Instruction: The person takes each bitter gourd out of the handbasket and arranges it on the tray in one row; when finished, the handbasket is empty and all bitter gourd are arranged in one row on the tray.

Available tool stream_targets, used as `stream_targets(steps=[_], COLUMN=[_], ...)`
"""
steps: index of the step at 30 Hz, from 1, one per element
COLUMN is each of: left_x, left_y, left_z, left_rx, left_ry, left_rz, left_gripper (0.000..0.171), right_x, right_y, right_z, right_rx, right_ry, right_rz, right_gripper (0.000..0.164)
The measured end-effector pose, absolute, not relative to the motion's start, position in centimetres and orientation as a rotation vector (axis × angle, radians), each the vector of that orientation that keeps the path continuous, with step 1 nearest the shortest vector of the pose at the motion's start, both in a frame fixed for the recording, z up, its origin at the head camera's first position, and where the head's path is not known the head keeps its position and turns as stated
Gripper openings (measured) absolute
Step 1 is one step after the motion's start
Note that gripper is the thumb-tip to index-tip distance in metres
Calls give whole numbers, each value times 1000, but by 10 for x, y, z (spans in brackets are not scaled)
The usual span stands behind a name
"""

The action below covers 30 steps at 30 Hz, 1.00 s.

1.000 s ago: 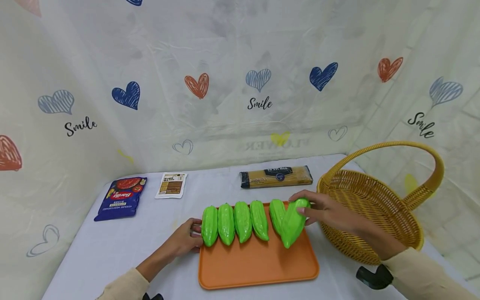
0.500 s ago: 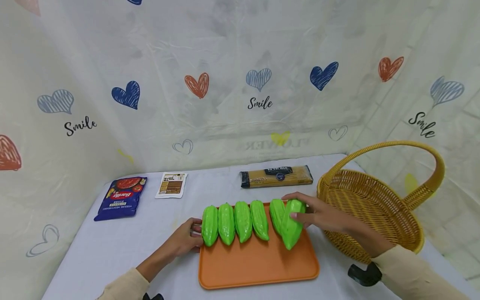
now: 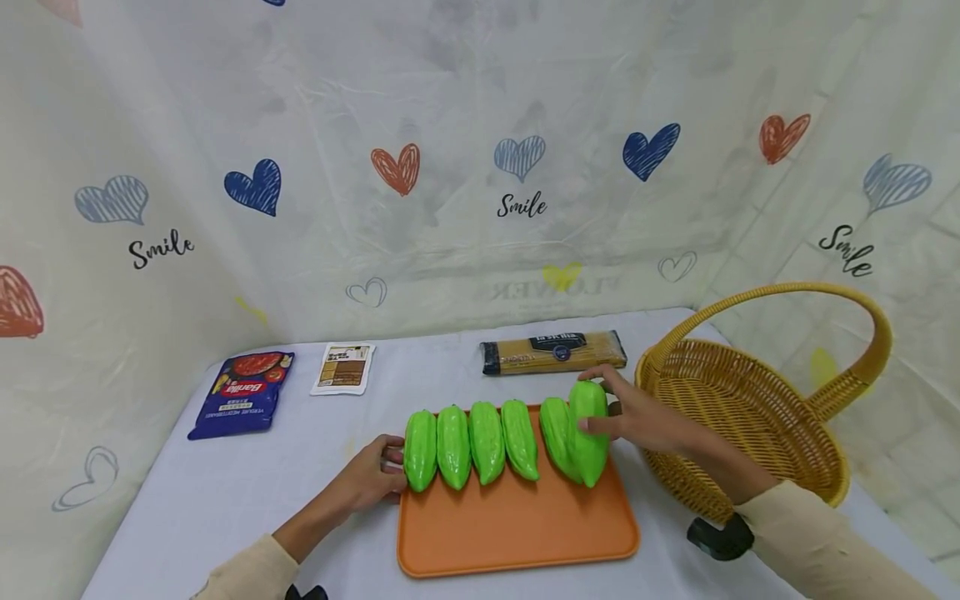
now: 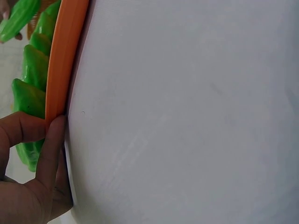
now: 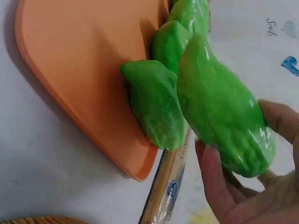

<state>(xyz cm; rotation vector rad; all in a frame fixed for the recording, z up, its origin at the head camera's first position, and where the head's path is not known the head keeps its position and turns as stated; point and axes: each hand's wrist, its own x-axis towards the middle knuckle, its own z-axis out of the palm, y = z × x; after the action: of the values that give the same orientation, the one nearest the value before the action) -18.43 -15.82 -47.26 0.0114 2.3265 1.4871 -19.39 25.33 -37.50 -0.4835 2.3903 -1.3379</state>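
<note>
My right hand (image 3: 641, 417) grips a glossy green gourd (image 3: 591, 433) by its blunt far end, its pointed end toward me. In the right wrist view this gourd (image 5: 219, 107) is held raised above the orange tray, between thumb and fingers. Just left of it in the head view, another green gourd (image 3: 557, 433) lies on the tray. Several matching gourds (image 3: 486, 443) lie side by side along the tray's far left part. My left hand (image 3: 372, 475) pinches the left rim of the orange tray (image 4: 63, 60), right beside the leftmost gourd (image 3: 420, 450).
A wicker basket (image 3: 825, 467) with a tall handle stands to the right, partly behind my right forearm. Behind the tray lies a spaghetti pack (image 3: 555, 353). A blue Barilla pouch (image 3: 243, 396) and a white-and-brown sachet (image 3: 342, 369) lie at the back left.
The gourd in my right hand has swung from slanting to nearly straight and shifted slightly away from me. My left hand has stayed at the tray's rim.
</note>
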Motion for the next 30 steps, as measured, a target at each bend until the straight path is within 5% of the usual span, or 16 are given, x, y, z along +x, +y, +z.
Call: stream_targets(steps=[16,30], left_x=[-184,-185], left_y=[-160,-160], left_z=[-475,-475], left_rx=[63,70], left_ry=[2313,2298], left_rz=[1512,1515], left_gripper=[68,70], right_x=[-204,-211], right_y=[237,232], right_z=[-380,-404], right_rx=[-208,-246], right_ry=[2825,2789], right_rz=[-924,-889], right_gripper=[72,71])
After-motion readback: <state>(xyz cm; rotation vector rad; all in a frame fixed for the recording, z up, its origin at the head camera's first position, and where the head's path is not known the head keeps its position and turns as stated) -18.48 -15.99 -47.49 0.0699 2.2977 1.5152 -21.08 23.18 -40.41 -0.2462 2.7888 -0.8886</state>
